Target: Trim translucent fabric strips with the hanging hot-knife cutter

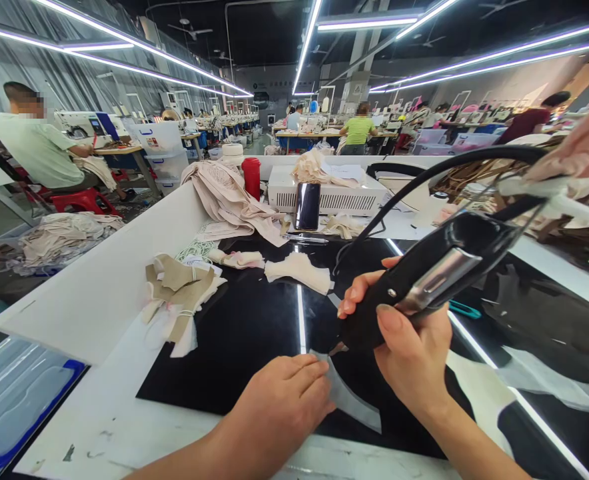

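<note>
My right hand [417,347] is wrapped around a black corded handheld cutter [424,280] with a silver lever on its side. Its small blade [339,348] points down beside a thin, curved, translucent grey-white fabric strip [352,397]. I cannot tell whether the blade touches the strip. My left hand [284,400] has its fingers closed and pressed down on the strip's left part, against the glossy black board [199,373]. Its fingertips are partly hidden.
Cream fabric pieces [298,270] and a beige bundle [179,293] lie on the board. Behind stand a phone [308,207], a white vented box [332,193] and a red cylinder [251,179]. A dark cable [414,179] arches right. A person [39,147] sits left.
</note>
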Action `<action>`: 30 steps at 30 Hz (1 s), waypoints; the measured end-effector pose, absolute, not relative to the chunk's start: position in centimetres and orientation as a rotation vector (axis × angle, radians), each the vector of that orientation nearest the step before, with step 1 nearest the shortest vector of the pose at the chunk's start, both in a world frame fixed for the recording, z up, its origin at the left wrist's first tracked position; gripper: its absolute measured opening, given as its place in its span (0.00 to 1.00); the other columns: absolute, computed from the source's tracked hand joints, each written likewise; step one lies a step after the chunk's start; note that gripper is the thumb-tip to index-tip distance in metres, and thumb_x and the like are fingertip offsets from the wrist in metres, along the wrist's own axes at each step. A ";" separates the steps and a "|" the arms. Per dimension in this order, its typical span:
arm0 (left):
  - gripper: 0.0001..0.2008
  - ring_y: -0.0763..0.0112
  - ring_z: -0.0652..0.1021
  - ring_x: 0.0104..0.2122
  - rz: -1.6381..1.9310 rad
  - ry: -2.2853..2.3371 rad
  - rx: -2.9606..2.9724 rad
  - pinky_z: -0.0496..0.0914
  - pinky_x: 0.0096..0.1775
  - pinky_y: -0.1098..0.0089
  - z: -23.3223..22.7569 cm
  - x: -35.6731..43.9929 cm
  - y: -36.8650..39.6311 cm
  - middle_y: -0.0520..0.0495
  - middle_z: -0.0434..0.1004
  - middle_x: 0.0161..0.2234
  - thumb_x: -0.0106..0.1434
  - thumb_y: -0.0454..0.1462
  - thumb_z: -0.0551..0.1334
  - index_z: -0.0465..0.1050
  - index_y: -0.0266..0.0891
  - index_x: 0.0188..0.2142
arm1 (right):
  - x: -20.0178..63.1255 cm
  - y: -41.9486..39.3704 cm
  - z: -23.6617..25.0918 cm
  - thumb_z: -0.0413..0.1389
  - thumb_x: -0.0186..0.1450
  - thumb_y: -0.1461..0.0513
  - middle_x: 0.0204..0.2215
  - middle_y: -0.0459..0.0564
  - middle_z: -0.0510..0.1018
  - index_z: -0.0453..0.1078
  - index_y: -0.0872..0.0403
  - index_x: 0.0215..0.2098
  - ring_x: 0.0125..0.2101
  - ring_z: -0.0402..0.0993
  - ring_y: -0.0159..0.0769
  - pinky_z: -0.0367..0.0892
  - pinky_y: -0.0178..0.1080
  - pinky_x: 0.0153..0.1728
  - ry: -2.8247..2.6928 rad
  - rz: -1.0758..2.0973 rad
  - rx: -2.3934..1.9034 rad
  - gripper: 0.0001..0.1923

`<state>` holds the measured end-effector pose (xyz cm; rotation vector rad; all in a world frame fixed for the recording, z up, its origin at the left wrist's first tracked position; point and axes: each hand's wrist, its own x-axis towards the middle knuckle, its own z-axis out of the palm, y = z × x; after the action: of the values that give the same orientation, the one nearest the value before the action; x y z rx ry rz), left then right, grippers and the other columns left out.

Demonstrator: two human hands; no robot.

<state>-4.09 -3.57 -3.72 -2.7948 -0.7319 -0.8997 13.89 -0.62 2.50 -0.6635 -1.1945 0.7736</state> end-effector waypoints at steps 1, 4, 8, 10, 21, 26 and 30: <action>0.12 0.68 0.83 0.50 -0.898 -0.737 -2.800 0.80 0.51 0.67 -3.7 -4.1 -3.6 0.46 0.85 0.47 0.79 0.37 0.56 0.75 0.35 0.42 | 13.9 -0.6 2.5 0.66 0.68 0.52 0.34 0.43 0.76 0.65 0.44 0.54 0.30 0.75 0.36 0.74 0.43 0.34 -1.193 0.771 -0.665 0.21; 0.09 0.68 0.83 0.51 -0.884 -0.745 -2.814 0.80 0.52 0.67 -3.8 -4.2 -3.6 0.45 0.85 0.47 0.78 0.37 0.59 0.75 0.35 0.43 | 14.0 -0.6 2.6 0.65 0.68 0.52 0.34 0.42 0.76 0.65 0.43 0.54 0.30 0.75 0.37 0.74 0.43 0.34 -1.184 0.770 -0.676 0.20; 0.10 0.66 0.83 0.51 -0.885 -0.746 -2.834 0.81 0.50 0.65 -3.9 -4.3 -3.6 0.46 0.85 0.48 0.78 0.37 0.57 0.74 0.35 0.43 | 13.9 -0.7 2.7 0.65 0.67 0.51 0.34 0.42 0.76 0.65 0.43 0.55 0.30 0.74 0.37 0.74 0.43 0.33 -1.179 0.759 -0.669 0.22; 0.12 0.65 0.83 0.51 -0.893 -0.747 -2.837 0.81 0.50 0.64 -3.9 -4.2 -3.6 0.46 0.85 0.48 0.79 0.37 0.55 0.74 0.34 0.42 | 13.9 -0.8 2.7 0.66 0.67 0.51 0.34 0.42 0.76 0.65 0.43 0.55 0.30 0.74 0.37 0.74 0.43 0.33 -1.179 0.757 -0.669 0.22; 0.13 0.65 0.84 0.50 -0.910 -0.748 -2.834 0.81 0.47 0.64 -3.7 -4.2 -3.5 0.46 0.85 0.48 0.80 0.37 0.53 0.74 0.34 0.43 | 13.6 -0.7 2.8 0.64 0.69 0.54 0.33 0.42 0.76 0.65 0.43 0.53 0.30 0.75 0.36 0.74 0.43 0.33 -1.166 0.755 -0.696 0.18; 0.13 0.66 0.84 0.49 -0.915 -0.756 -2.834 0.81 0.46 0.64 -3.5 -4.1 -3.6 0.47 0.85 0.47 0.80 0.37 0.53 0.74 0.35 0.43 | 13.2 -0.6 2.8 0.65 0.68 0.51 0.34 0.42 0.75 0.64 0.43 0.55 0.30 0.74 0.36 0.73 0.42 0.33 -1.148 0.776 -0.641 0.21; 0.13 0.66 0.84 0.50 -0.924 -0.751 -2.826 0.80 0.46 0.65 -3.7 -4.1 -3.5 0.47 0.85 0.47 0.81 0.38 0.53 0.74 0.34 0.44 | 12.9 -0.4 2.4 0.65 0.68 0.52 0.34 0.42 0.76 0.65 0.44 0.54 0.30 0.74 0.36 0.73 0.42 0.33 -1.142 0.787 -0.629 0.21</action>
<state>-4.10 -3.55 -3.65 -2.8259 -0.7513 -0.9237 12.94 -0.39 2.41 -0.6288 -1.1425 0.7865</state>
